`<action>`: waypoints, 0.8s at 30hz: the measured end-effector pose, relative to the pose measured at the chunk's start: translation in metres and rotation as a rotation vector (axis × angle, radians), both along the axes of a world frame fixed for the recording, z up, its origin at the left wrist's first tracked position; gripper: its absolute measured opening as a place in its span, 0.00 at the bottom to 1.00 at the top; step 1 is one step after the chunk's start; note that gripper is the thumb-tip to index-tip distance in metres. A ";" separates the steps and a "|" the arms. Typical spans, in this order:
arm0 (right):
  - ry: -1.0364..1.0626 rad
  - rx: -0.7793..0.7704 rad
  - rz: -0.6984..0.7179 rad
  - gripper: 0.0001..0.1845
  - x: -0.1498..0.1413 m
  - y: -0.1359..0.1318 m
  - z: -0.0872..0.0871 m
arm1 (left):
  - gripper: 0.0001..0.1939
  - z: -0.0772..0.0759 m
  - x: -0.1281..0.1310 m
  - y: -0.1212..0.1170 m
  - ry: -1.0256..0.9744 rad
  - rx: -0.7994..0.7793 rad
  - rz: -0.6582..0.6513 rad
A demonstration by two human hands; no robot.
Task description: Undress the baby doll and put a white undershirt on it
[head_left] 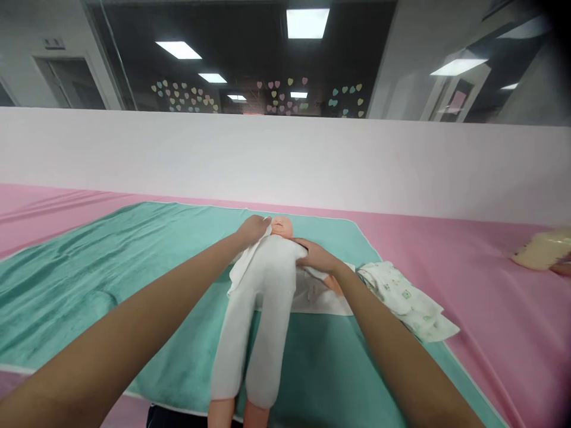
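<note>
A baby doll with a white cloth body lies on its back on a green towel, its head away from me and its bare lower legs towards me. Beside the doll's head, my left hand is closed on the edge of a white baby garment along the doll's side. My right hand is closed around the doll's shoulder, its fingers reaching near the neck. Under my right wrist, the doll's hand shows past white cloth; part of that arm is hidden.
Folded white printed cloth lies on the towel's right edge. Pink sheeting covers the surface around it. At the far right are a yellowish translucent object and part of what looks like another doll. A low white wall stands behind.
</note>
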State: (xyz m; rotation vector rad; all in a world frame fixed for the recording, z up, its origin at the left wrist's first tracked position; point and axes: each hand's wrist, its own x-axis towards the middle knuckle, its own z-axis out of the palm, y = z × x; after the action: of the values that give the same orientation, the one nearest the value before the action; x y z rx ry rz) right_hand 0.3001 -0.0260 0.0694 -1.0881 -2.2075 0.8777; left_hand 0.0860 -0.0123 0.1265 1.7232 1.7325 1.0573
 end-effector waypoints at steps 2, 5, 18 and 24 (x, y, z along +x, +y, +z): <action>-0.014 -0.002 -0.026 0.37 -0.010 -0.001 -0.005 | 0.17 0.007 0.001 -0.008 0.066 -0.048 -0.033; -0.083 0.018 -0.079 0.35 -0.017 -0.004 -0.011 | 0.14 0.020 0.001 -0.034 0.103 -0.179 -0.141; -0.515 0.348 -0.323 0.25 -0.016 -0.016 -0.038 | 0.27 -0.061 -0.105 -0.082 0.798 0.056 -0.022; -0.599 0.384 -0.353 0.25 -0.020 -0.015 -0.043 | 0.22 -0.079 -0.153 -0.064 1.075 -0.022 -0.008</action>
State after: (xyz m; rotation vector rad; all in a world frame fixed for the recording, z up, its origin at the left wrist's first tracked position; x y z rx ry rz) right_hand 0.2803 -0.0413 0.0265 -1.6142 -2.3766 -0.0454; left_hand -0.0671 -0.0765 0.0477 2.4982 2.2565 0.0066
